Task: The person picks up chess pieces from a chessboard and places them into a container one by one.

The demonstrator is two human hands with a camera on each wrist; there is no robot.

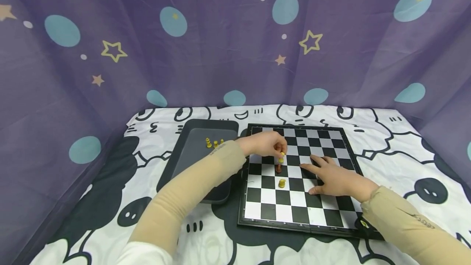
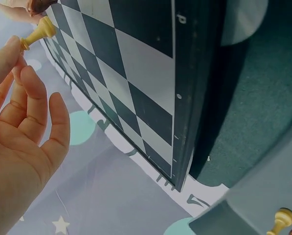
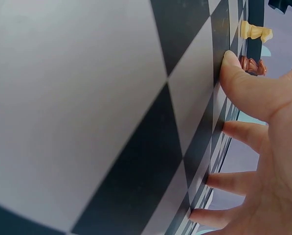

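Observation:
My left hand (image 1: 265, 144) reaches over the left part of the chessboard (image 1: 268, 195) and pinches a small yellow chess piece (image 2: 39, 33) between thumb and fingertips. Its flared base points away from the thumb in the left wrist view. Close below it stands a brown chess piece (image 1: 278, 169), which looks like a knight in the right wrist view. Nearer the board's front edge is a yellow knight (image 3: 256, 32), upright on a square. With fingers spread, my right hand (image 1: 334, 178) rests on the right half of the board, fingertips down on the squares, holding nothing.
Left of the board lies a dark grey tray (image 1: 211, 124) with several chess pieces, among them a yellow one (image 1: 208, 143); my left forearm crosses above it. A cartoon-print cloth (image 1: 206, 232) covers the surface. Behind hangs a purple curtain (image 1: 220, 44).

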